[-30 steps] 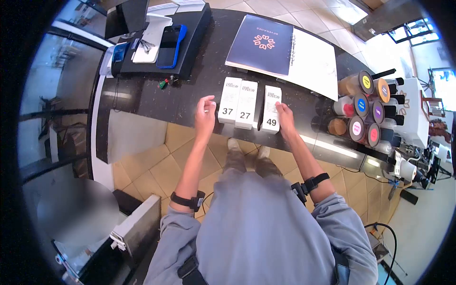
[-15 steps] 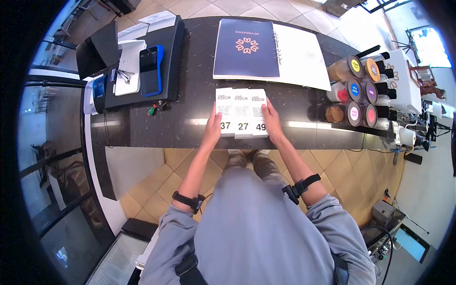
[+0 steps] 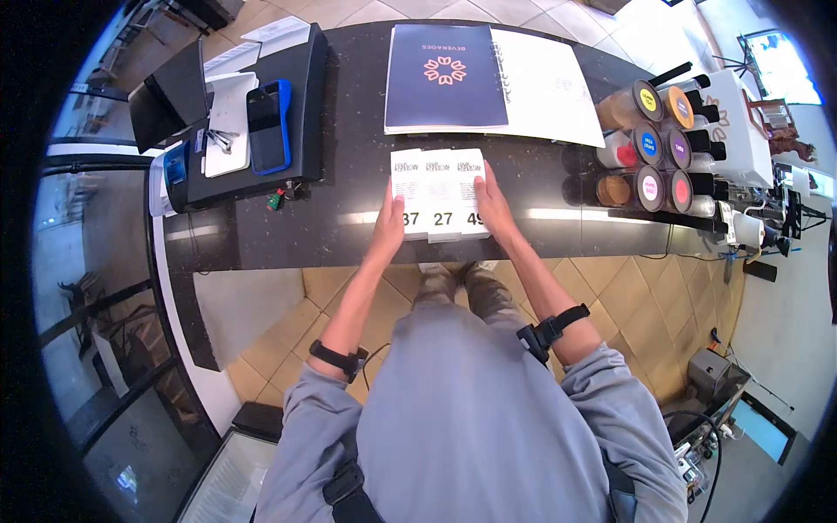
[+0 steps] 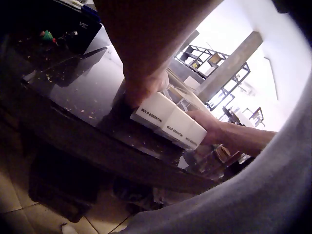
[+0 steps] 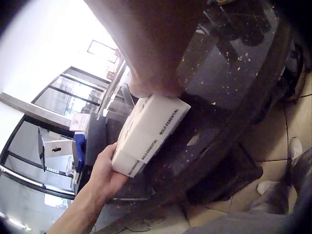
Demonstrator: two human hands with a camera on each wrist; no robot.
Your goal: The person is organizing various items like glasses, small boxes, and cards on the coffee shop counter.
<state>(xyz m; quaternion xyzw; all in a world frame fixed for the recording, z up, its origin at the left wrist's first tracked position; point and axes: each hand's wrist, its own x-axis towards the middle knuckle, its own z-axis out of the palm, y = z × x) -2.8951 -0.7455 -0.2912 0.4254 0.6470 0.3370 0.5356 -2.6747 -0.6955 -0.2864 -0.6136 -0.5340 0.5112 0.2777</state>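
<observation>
Three white boxes sit side by side close to the counter's near edge, printed 37 (image 3: 408, 187), 27 (image 3: 439, 196) and 49 (image 3: 468, 179). My left hand (image 3: 389, 228) grips the outer side of the row, its thumb over the face of box 37. On the other end, my right hand (image 3: 495, 211) holds box 49 the same way, thumb covering part of its number. The middle box protrudes slightly toward me. In the right wrist view, the boxes' near ends (image 5: 161, 129) read "BOLO ESSENTIAL". Most fingers are hidden behind the sides.
A blue beverages booklet (image 3: 446, 105) lies open beyond the boxes. Lidded jars (image 3: 649, 144) with coloured labels are stacked at right. At left, a black box (image 3: 305, 113) bears a blue-cased phone (image 3: 269, 126) and keys (image 3: 221, 139). A small green-and-red trinket (image 3: 275, 200) lies beside it.
One second ago box 49 stood apart and my left hand was off the boxes. Both hands then closed on the row, bringing the boxes together. The last half second shows little change.
</observation>
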